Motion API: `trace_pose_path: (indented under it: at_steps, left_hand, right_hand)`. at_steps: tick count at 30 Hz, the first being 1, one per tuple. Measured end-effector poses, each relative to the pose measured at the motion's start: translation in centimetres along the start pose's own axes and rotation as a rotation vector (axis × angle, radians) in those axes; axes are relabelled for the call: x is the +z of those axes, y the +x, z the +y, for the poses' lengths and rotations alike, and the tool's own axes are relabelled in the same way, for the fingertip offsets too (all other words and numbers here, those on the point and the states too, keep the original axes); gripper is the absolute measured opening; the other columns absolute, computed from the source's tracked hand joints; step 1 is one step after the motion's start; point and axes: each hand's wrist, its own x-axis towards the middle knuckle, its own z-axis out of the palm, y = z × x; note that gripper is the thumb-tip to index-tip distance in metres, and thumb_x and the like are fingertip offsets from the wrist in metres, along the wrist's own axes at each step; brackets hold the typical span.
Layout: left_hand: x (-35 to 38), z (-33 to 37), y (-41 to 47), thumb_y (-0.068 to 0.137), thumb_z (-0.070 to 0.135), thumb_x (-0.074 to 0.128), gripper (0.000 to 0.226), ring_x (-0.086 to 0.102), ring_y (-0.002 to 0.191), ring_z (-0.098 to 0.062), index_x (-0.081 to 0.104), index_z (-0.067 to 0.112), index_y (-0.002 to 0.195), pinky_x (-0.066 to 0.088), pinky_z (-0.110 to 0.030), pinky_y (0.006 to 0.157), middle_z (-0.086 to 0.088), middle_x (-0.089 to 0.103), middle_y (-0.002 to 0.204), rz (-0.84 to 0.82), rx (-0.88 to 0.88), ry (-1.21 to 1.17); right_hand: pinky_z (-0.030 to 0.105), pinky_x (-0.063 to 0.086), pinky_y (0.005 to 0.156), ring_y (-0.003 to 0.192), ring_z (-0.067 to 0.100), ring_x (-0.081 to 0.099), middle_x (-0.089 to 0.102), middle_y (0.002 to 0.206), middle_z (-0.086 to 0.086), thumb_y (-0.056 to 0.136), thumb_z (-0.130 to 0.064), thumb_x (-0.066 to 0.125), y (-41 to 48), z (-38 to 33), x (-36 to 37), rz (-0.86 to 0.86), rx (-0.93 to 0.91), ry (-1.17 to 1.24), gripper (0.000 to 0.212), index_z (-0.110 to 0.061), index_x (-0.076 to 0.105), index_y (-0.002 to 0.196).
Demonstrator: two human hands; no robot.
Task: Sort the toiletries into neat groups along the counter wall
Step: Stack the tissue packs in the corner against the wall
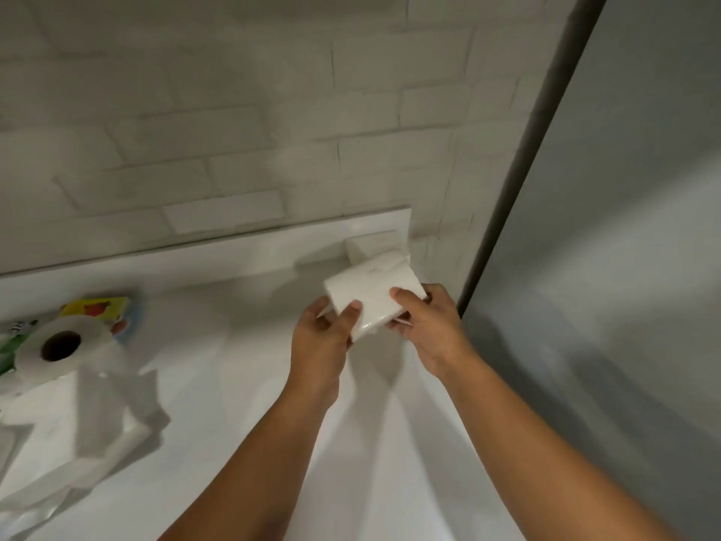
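While our left grip point(325, 333) and right grip point(425, 326) each pinch the wrapped tissue pack point(372, 296) over the bench point(234, 345) corner, we should set it square beside the white pack point(370, 246) at the wall, edges aligned.

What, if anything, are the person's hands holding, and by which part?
Both hands hold a flat white plastic-wrapped tissue pack: the left hand pinches its near left edge, the right hand its near right edge.
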Motion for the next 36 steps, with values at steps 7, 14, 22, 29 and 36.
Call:
trace_pose_path:
  at_steps: [7, 14, 22, 29, 36]
  left_hand:
    - [4.8, 1.7, 7.9, 0.085, 0.041, 0.074, 0.054, 0.062, 0.108, -0.013, 0.058, 0.019, 0.131, 0.048, -0.031, 0.099, 0.009, 0.064, 0.115, 0.138, 0.106, 0.215]
    - [7.0, 1.9, 14.4, 0.081, 0.038, 0.073, 0.046, 0.066, 0.104, -0.021, 0.068, 0.016, 0.12, 0.053, -0.044, 0.099, 0.001, 0.071, 0.111, 0.188, 0.104, 0.318]
    - [7.4, 0.3, 16.1, 0.089, 0.039, 0.067, 0.038, 0.067, 0.103, -0.023, 0.069, 0.015, 0.118, 0.054, -0.04, 0.095, 0.0, 0.072, 0.11, 0.193, 0.126, 0.492]
    - [7.7, 0.4, 16.4, 0.091, 0.039, 0.068, 0.05, 0.061, 0.116, -0.024, 0.06, 0.016, 0.134, 0.05, -0.044, 0.103, -0.005, 0.066, 0.128, 0.168, 0.102, 0.453]
    - [8.0, 0.5, 16.7, 0.095, 0.039, 0.062, 0.049, 0.06, 0.12, -0.028, 0.057, 0.014, 0.137, 0.049, -0.041, 0.103, -0.006, 0.064, 0.129, 0.139, 0.109, 0.482]
  right_hand:
    - [0.034, 0.058, 0.078, 0.089, 0.021, 0.068, 0.069, 0.098, 0.005, 0.084, -0.036, 0.068, 7.9, -2.5, -0.7, 0.088, -0.186, -0.443, 0.025, -0.016, 0.064, 0.099]
    - [0.037, 0.05, 0.074, 0.08, 0.024, 0.063, 0.068, 0.086, 0.007, 0.092, -0.03, 0.05, 13.9, -3.6, -0.2, 0.112, -0.209, -0.678, 0.03, -0.009, 0.069, 0.085]
    - [0.023, 0.039, 0.061, 0.078, 0.018, 0.057, 0.063, 0.084, 0.002, 0.097, -0.02, 0.042, 16.5, -3.0, -1.0, -0.002, -0.238, -0.868, 0.029, -0.009, 0.067, 0.087]
    - [0.026, 0.04, 0.07, 0.083, 0.019, 0.056, 0.062, 0.089, 0.004, 0.103, -0.024, 0.041, 17.4, -3.0, -1.1, -0.032, -0.225, -0.839, 0.026, -0.014, 0.062, 0.091]
    - [0.032, 0.043, 0.076, 0.085, 0.024, 0.058, 0.063, 0.089, 0.008, 0.103, -0.026, 0.041, 17.7, -3.1, -1.2, -0.02, -0.18, -0.847, 0.03, -0.01, 0.062, 0.088]
